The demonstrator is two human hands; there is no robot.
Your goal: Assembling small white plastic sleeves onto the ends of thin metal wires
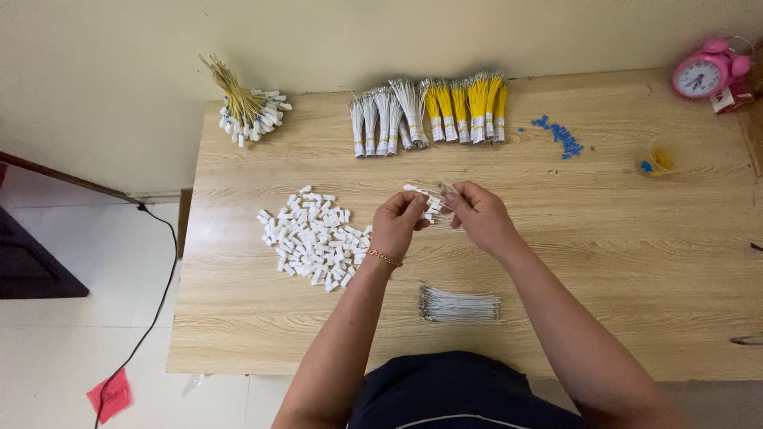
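Head view: left hand [397,225] and right hand [480,214] pinch a small wire bundle with white connectors [431,203] over the table [636,262] middle, white connector pile [311,237] beside.

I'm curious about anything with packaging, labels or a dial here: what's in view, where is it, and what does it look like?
Alarm clock: far right corner of the table, round, pink, white dial.
Small box: beside the clock, red and white.
Label bands: white wraps with a yellow stripe around the wire bundles at the far edge.
No screens.

Bright, even light; soft shadows.
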